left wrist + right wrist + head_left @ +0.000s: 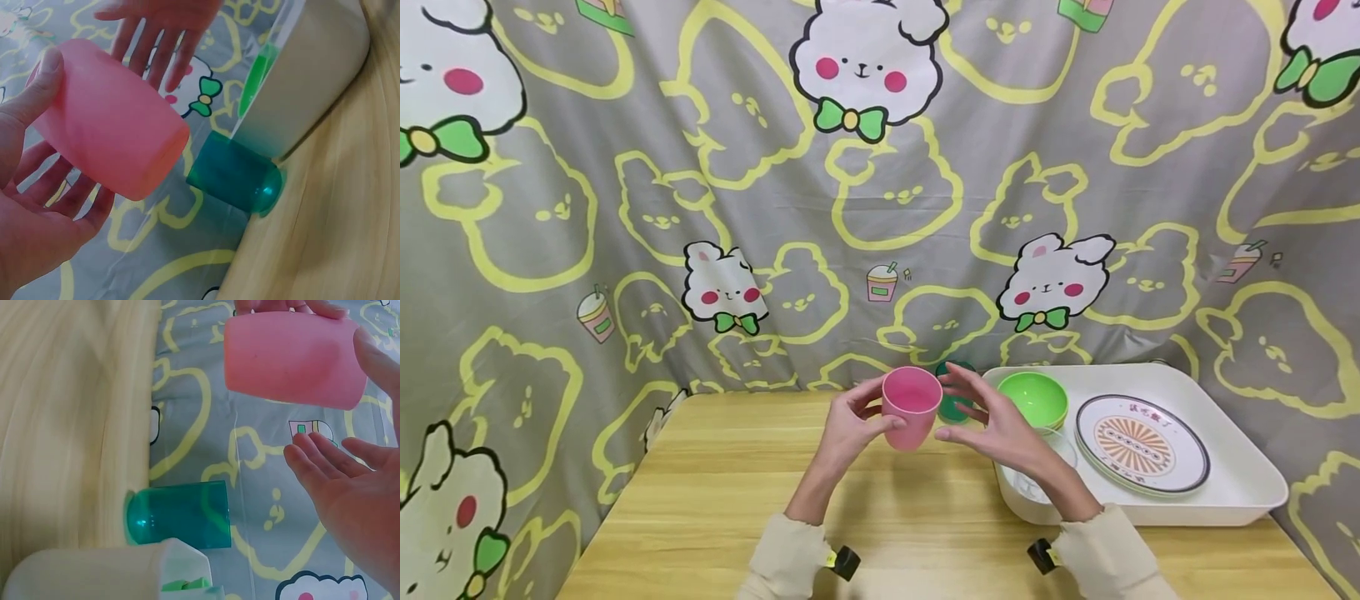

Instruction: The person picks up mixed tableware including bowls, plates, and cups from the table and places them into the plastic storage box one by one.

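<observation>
A pink cup (pixel 912 408) is held above the table by my left hand (pixel 855 421), its thumb on the near side and fingers around the far side. The cup's mouth faces up and looks empty inside. My right hand (pixel 996 421) is just right of the cup, fingers spread, holding nothing. In the right wrist view the right palm (pixel 362 506) faces the pink cup (pixel 294 359) with a gap below it. Behind the right hand, a teal see-through cup (pixel 234 175) stands on the table beside the white tray.
On the right of the wooden table (pixel 737 483) sits a white tray (pixel 1232 500). It holds green bowls (pixel 1033 400), clear glassware (pixel 1030 487) and a stack of patterned plates (pixel 1142 444). A grey cartoon curtain (pixel 865 333) hangs along the table's back edge.
</observation>
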`<control>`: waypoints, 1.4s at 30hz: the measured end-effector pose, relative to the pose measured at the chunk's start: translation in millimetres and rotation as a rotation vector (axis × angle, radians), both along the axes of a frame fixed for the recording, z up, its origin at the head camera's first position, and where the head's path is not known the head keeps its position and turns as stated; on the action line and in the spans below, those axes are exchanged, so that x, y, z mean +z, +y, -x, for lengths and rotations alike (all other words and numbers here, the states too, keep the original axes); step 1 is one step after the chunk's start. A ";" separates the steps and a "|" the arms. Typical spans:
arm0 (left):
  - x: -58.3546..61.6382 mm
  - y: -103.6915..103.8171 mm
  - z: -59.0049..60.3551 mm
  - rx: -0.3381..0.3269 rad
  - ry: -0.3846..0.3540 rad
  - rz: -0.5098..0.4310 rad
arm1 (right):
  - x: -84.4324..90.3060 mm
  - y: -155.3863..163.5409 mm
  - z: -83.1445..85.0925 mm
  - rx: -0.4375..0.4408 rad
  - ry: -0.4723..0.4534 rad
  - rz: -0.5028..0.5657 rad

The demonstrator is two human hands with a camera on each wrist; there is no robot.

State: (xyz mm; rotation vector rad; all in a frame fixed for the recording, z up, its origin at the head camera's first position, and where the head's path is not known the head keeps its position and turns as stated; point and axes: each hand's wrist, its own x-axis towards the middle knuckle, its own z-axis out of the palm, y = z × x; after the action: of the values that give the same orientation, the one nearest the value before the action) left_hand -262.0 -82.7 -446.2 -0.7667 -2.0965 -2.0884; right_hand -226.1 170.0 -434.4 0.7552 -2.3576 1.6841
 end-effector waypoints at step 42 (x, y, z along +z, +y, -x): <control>4.1 35.8 5.2 -0.154 -0.002 0.068 | 14.6 28.9 -4.0 -0.070 -0.023 -0.028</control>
State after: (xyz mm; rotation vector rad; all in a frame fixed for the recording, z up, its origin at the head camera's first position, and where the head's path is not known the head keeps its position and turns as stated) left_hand -267.3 -46.9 -442.1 -0.9646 -2.1847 -2.1014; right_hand -222.1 198.9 -419.8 0.6537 -2.3976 1.6440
